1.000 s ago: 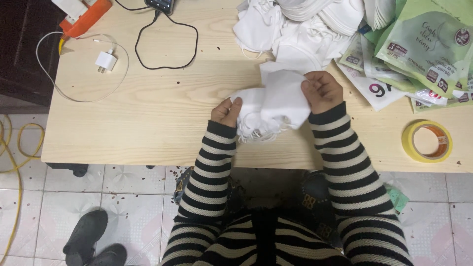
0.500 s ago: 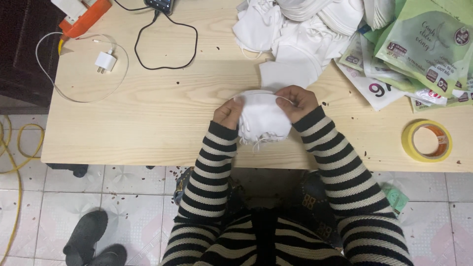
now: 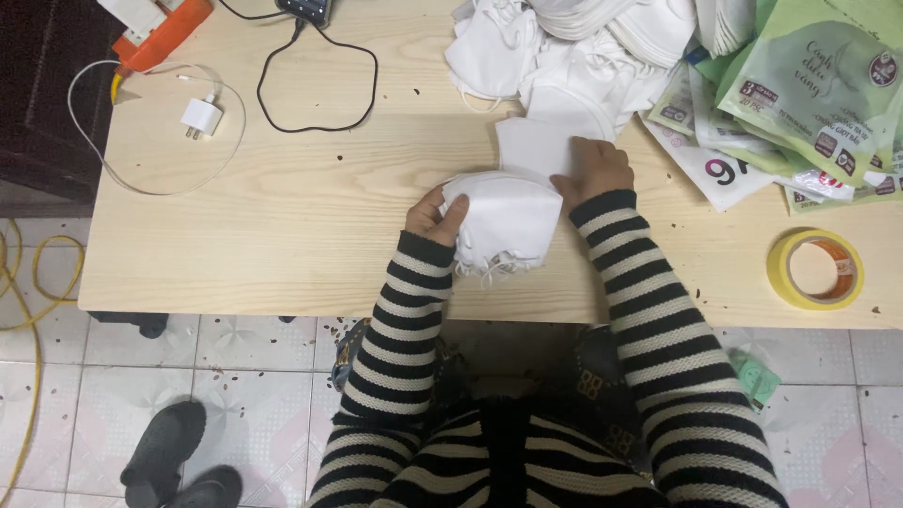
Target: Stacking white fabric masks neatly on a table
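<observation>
Stack of white masks [image 3: 503, 224] held over the near edge of your wooden table [image 3: 282, 216].

Behind it sprawls the loose heap of white masks [image 3: 564, 47], with green packets [image 3: 809, 85] to its right. Your left hand [image 3: 433, 214] is clamped on the stack's left side, thumb on top; your right hand [image 3: 591, 171] lies fingers together on a single flat mask [image 3: 531, 146] just behind it. The yellow tape roll [image 3: 815, 270] sits well apart.

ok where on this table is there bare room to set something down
Bare wood lies between the white charger with its cable and the left hand, below the black cable. Crowded: the mask pile and green packets, far right.
</observation>
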